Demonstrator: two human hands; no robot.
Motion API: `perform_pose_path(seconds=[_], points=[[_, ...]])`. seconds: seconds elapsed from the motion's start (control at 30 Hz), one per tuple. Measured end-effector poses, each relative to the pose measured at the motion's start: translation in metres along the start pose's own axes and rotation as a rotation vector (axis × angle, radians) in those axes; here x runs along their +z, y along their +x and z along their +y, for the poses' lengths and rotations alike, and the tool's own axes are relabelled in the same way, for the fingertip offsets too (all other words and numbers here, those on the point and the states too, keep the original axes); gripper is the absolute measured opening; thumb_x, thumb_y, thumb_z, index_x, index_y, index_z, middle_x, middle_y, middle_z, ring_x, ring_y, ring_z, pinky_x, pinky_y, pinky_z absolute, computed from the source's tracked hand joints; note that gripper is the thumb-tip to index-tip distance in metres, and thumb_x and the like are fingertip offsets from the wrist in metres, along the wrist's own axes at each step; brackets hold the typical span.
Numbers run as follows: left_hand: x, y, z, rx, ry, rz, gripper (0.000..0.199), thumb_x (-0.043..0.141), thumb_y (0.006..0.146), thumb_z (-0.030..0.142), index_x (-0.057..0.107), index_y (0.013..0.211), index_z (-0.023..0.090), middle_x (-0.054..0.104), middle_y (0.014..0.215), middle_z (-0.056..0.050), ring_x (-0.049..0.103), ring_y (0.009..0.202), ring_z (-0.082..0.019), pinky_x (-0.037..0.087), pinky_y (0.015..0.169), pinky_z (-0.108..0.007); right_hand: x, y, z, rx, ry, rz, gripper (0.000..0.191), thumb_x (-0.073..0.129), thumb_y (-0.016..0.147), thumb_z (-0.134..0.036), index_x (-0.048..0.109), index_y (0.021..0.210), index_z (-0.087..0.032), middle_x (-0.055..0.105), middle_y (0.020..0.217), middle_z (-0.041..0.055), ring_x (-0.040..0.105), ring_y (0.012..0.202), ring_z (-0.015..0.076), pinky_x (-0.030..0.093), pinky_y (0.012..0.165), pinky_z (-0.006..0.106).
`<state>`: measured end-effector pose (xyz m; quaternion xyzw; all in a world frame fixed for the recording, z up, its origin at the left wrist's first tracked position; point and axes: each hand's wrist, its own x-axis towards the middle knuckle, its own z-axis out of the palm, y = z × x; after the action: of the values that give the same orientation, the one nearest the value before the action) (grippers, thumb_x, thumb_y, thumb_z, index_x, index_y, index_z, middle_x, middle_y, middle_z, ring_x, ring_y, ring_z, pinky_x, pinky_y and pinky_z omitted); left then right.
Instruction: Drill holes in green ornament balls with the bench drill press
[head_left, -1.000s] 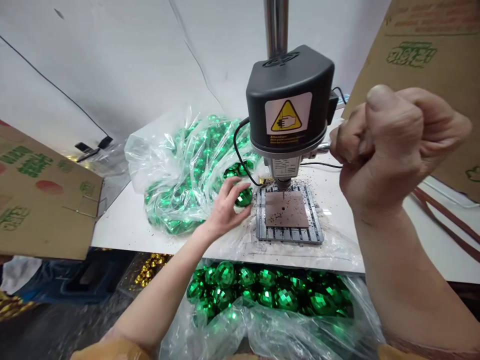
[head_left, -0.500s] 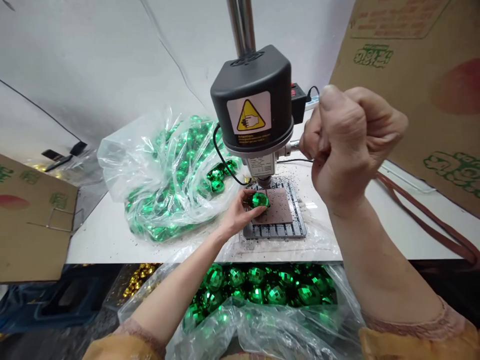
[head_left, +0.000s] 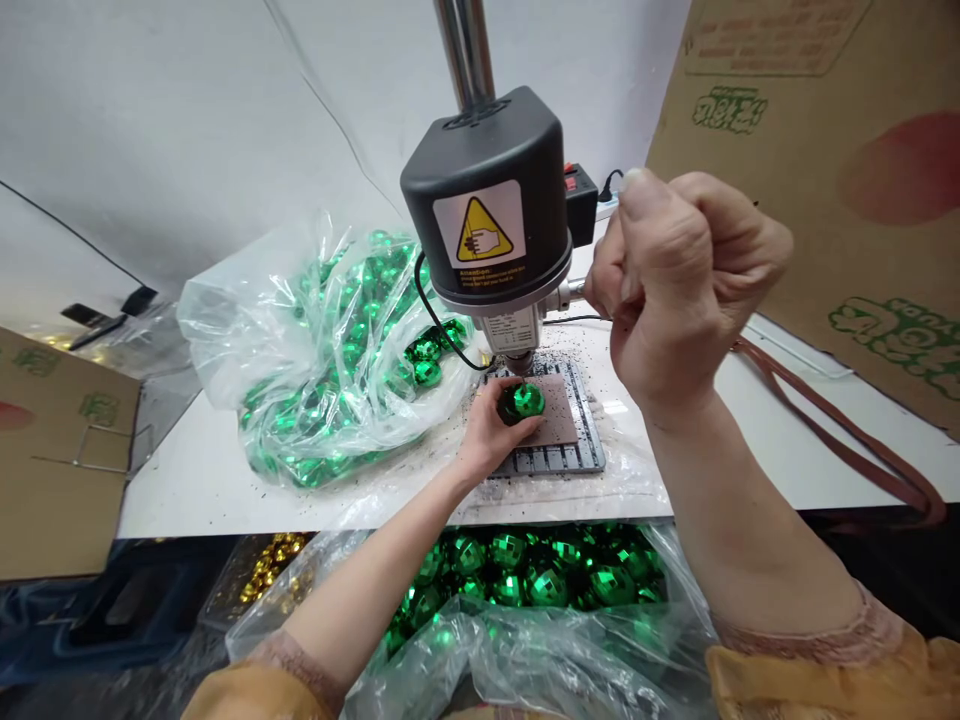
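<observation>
A shiny green faceted ball [head_left: 529,400] sits under the chuck of a small black drill press [head_left: 491,200]. My left hand [head_left: 495,425] is closed around its left side, thumb in front and fingers behind. Beneath the ball lies a brown square board [head_left: 562,425] on the slotted metal base [head_left: 592,455], strewn with dark specks. To the right of the machine, my right hand [head_left: 675,280] makes a fist around the end of the feed lever [head_left: 574,290]; most of the lever is hidden in the fist.
A clear plastic bag of green balls [head_left: 330,400] lies on the white table [head_left: 180,490] at left. Below the table edge, more green balls [head_left: 547,585] fill an open bag. Cardboard boxes stand at right [head_left: 795,200] and left [head_left: 60,450]. A brown strap [head_left: 840,430] lies at right.
The left hand and ball have shifted slightly right relative to the base, bringing the ball directly under the chuck. The view has moved a little; the right fist stays on the lever.
</observation>
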<state>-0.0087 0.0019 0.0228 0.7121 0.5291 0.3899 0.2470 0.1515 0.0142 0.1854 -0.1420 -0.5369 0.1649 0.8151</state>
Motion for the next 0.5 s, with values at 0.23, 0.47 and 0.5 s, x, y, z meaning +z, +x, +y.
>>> perform_pose_path(seconds=[0.23, 0.47, 0.5], points=[[0.011, -0.007, -0.006, 0.002, -0.244, 0.009, 0.049, 0.084, 0.073, 0.030, 0.058, 0.115, 0.020, 0.068, 0.109, -0.007, 0.067, 0.100, -0.022, 0.055, 0.090, -0.038, 0.002, 0.001, -0.002, -0.003, -0.010, 0.013, 0.046, 0.055, 0.091, -0.014, 0.029, 0.053, -0.020, 0.031, 0.044, -0.0071, 0.030, 0.040, 0.0034, 0.025, 0.043, 0.025], [0.012, -0.008, -0.007, -0.011, -0.294, 0.007, 0.050, 0.083, 0.074, 0.032, 0.058, 0.115, 0.020, 0.067, 0.112, -0.007, 0.065, 0.104, -0.023, 0.053, 0.095, -0.040, -0.002, -0.017, 0.003, -0.049, -0.097, 0.131, 0.055, 0.061, 0.088, -0.027, 0.021, 0.052, -0.019, 0.024, 0.045, -0.0050, 0.025, 0.040, 0.0052, 0.018, 0.044, 0.030], [0.012, -0.008, -0.006, -0.011, -0.295, 0.003, 0.050, 0.083, 0.074, 0.032, 0.058, 0.115, 0.020, 0.067, 0.113, -0.007, 0.065, 0.105, -0.023, 0.052, 0.095, -0.040, -0.002, -0.019, 0.003, -0.058, -0.092, 0.129, 0.056, 0.062, 0.088, -0.028, 0.020, 0.051, -0.019, 0.023, 0.045, -0.0047, 0.025, 0.040, 0.0057, 0.019, 0.045, 0.031]])
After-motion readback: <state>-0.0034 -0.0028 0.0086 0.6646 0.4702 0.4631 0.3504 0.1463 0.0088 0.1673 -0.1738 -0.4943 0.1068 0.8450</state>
